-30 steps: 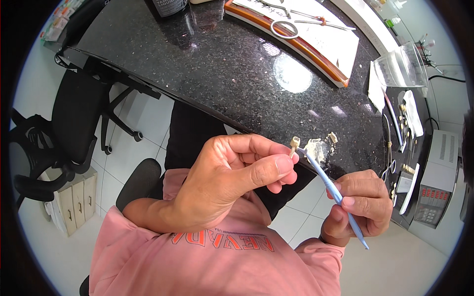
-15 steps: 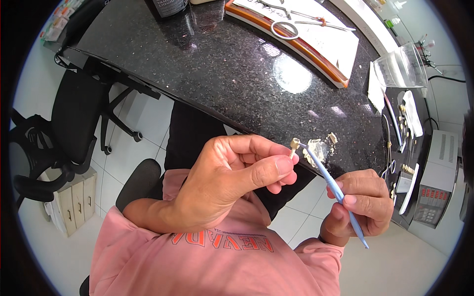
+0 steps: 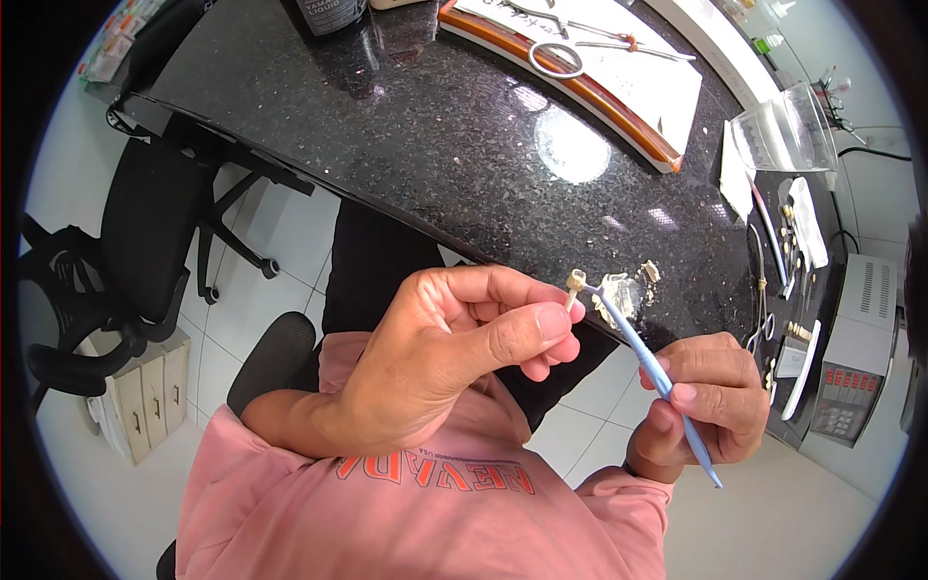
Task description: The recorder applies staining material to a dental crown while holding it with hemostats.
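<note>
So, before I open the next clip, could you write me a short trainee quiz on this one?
1. Which hand holds the slim blue tool? A: left; B: right; C: both together.
2. True or false: the small tan piece is lying on the black worktop.
3. Fill in: at the picture's left, beyond the worktop's edge, stands a black ____.

Key:
1. B; the right hand has the tool.
2. False; the left hand pinches the piece between thumb and fingers.
3. Office chair.
</note>
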Tool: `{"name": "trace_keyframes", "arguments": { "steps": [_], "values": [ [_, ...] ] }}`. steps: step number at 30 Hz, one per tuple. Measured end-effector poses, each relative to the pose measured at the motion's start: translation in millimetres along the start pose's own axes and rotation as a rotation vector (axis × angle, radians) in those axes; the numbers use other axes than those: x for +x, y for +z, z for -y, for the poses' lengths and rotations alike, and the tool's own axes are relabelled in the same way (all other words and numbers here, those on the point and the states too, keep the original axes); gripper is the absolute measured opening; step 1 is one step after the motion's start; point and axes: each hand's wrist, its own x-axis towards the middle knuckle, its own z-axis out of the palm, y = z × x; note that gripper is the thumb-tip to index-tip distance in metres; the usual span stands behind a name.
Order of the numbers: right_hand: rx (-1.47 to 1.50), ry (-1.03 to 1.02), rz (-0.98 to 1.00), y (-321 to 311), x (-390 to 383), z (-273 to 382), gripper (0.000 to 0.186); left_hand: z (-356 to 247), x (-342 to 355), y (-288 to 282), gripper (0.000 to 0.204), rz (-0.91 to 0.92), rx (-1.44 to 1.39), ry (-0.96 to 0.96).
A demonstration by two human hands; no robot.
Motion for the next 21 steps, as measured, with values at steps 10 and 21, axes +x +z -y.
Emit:
{"name": "trace_keyframes", "arguments": {
  "steps": [10,21],
  "values": [
    [0.115,-0.044,-0.002,2.1,5.8,-0.4,0.023,0.4,-0.2,-0.6,0.017,-0.003,0.009,0.004],
    [0.104,-0.035,-0.022,2.9,4.1,-0.5,0.022,-0.2,-0.3,0.6,0.018,-0.011,0.021,0.002]
  ]
}}
